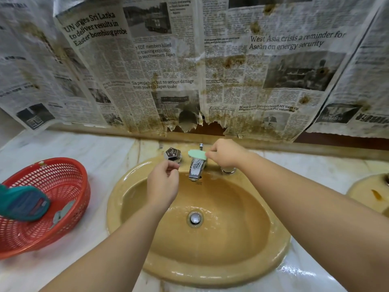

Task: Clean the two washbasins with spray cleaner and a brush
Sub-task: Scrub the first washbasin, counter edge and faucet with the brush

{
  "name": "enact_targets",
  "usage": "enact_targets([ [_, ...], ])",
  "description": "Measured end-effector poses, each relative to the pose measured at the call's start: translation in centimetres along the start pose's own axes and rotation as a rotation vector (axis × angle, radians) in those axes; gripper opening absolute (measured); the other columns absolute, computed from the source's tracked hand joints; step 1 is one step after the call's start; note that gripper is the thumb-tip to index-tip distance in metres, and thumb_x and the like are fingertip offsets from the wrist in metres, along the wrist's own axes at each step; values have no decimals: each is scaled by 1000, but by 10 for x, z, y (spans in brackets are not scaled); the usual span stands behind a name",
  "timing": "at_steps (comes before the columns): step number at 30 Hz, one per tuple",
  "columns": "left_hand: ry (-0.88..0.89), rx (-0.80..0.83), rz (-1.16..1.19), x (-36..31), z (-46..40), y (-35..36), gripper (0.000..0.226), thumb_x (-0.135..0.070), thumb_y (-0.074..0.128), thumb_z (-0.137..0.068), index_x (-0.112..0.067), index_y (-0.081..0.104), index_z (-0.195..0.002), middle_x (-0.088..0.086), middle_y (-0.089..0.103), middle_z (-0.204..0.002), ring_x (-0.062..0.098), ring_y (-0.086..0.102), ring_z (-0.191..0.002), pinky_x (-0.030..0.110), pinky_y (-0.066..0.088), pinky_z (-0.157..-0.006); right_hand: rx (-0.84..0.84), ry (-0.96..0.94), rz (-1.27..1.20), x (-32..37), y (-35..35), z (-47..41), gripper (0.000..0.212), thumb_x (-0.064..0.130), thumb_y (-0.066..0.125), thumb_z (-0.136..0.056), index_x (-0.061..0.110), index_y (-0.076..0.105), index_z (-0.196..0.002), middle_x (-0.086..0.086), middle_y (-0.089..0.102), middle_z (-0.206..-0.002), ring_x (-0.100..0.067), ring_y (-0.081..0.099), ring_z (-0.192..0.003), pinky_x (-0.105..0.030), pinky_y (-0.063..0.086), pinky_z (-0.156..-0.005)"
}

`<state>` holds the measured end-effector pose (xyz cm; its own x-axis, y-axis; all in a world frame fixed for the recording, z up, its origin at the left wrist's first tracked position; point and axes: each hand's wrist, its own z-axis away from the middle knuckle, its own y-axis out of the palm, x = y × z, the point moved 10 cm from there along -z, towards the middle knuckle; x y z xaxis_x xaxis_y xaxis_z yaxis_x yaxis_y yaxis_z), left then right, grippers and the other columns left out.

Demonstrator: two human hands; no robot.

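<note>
A yellow-tan washbasin (242, 245) fills the middle of the view, wet, with a chrome drain plug (195, 218). My right hand (226, 153) pinches a pale green sponge pad (196, 154) on top of the chrome tap (196, 168). My left hand (163, 186) hovers over the basin just left of the tap, below the chrome left knob (173, 154), its fingers curled with nothing visible in them. The rim of a second, stained washbasin (370, 192) shows at the right edge.
A red plastic basket (63, 186) stands on the white marble counter (101, 152) at the left, holding a teal bottle or pouch (23, 203). Stained, torn newspaper (168, 70) covers the wall behind the tap. The right knob (228, 170) sits under my right wrist.
</note>
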<state>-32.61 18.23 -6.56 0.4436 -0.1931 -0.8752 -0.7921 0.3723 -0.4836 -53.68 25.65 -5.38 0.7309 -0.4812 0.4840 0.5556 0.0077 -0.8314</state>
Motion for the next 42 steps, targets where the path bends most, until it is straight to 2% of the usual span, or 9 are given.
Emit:
enact_targets([
  [4, 38, 3, -4, -10, -6, 7, 24, -10, 54, -91, -30, 68, -90, -11, 68, -93, 10, 60, -76, 29, 43, -64, 116, -68, -150, 4, 3, 19, 45, 45, 62, -97, 9, 67, -70, 2, 39, -52, -19, 33, -50, -29, 26, -48],
  [8, 62, 88, -29, -15, -7, 21, 22, -15, 56, -91, -30, 71, -99, -16, 68, -101, 4, 62, -92, 31, 51, -79, -177, 261, -287, -50, 25, 38, 43, 39, 46, -105, 9, 72, -86, -5, 66, -73, -21, 56, -63, -29, 40, -56],
  [14, 193, 199, -290, -25, -3, 45, 21, -24, 65, -89, -26, 78, -104, -15, 69, -105, 4, 56, -94, 20, 38, -80, -315, 667, -1106, -73, 118, 31, 32, 38, 41, -103, 15, 60, -94, -1, 48, -67, -18, 39, -53, -23, 30, -44],
  [16, 212, 192, -317, -26, -4, 44, 22, -26, 66, -88, -24, 79, -106, -14, 71, -107, 4, 57, -94, 18, 37, -81, -311, 724, -1212, -72, 126, 27, 27, 40, 40, -103, 19, 57, -105, 0, 48, -69, -18, 36, -53, -22, 27, -40],
  [19, 232, 188, -310, -26, -2, 41, 24, -24, 67, -87, -23, 80, -107, -13, 73, -109, 7, 62, -101, 16, 38, -85, -256, 792, -1274, -64, 137, 42, 34, 41, 45, -102, 13, 62, -92, 0, 41, -67, -18, 31, -55, -27, 26, -45],
  [25, 244, 194, -319, -27, -2, 43, 24, -24, 67, -86, -23, 80, -106, -13, 72, -109, 6, 61, -101, 12, 34, -82, -324, 712, -1211, -66, 136, 43, 32, 35, 44, -100, 14, 61, -82, -2, 42, -63, -20, 33, -54, -25, 26, -45],
  [32, 386, 257, -461, -31, -5, 50, 24, -29, 61, -88, -23, 79, -103, -10, 73, -107, 13, 65, -102, 23, 45, -90, -411, 569, -492, -64, 100, 61, 33, 40, 44, -102, 17, 67, -97, -4, 67, -81, -31, 62, -79, -32, 41, -61],
  [35, 467, 313, -470, -35, -4, 55, 32, -32, 53, -81, -22, 78, -97, -6, 74, -99, 18, 66, -96, 35, 53, -86, -512, 532, -364, -52, 70, 85, 30, 44, 43, -102, 20, 61, -104, -2, 67, -88, -30, 62, -84, -35, 43, -64],
  [42, 545, 366, -447, -38, -7, 58, 27, -32, 53, -84, -25, 77, -93, -9, 74, -94, 12, 66, -93, 35, 55, -83, -616, 651, -158, -69, 11, 111, 33, 34, 42, -99, 13, 62, -83, -3, 59, -73, -33, 57, -76, -34, 42, -60],
])
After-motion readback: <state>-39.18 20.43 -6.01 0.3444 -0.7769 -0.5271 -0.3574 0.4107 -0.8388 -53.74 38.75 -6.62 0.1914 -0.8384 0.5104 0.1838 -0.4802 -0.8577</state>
